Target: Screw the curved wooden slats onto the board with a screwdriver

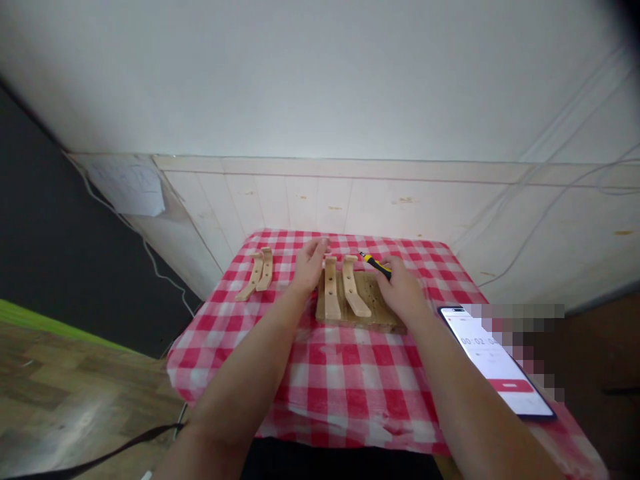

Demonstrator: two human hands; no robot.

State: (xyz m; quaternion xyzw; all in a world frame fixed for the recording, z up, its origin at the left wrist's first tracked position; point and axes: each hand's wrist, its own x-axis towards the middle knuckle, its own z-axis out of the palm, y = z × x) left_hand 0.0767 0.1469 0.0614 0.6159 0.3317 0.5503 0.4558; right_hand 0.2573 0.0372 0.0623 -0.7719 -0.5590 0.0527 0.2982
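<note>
A wooden board [373,303] lies on the red-and-white checked tablecloth [350,380]. Two pale wooden hook pieces [343,293] stand on its left part. My left hand [310,263] rests at the board's left edge with fingers stretched out, touching the nearer hook piece. My right hand [403,287] lies on the board's right part, fingers curled round a yellow-and-black screwdriver [375,263] whose tip points toward the back left.
Two more wooden hook pieces [257,275] lie at the table's back left. A phone [495,367] with a lit timer screen sits at the right edge. A white panelled wall with cables stands behind. Wood floor lies to the left.
</note>
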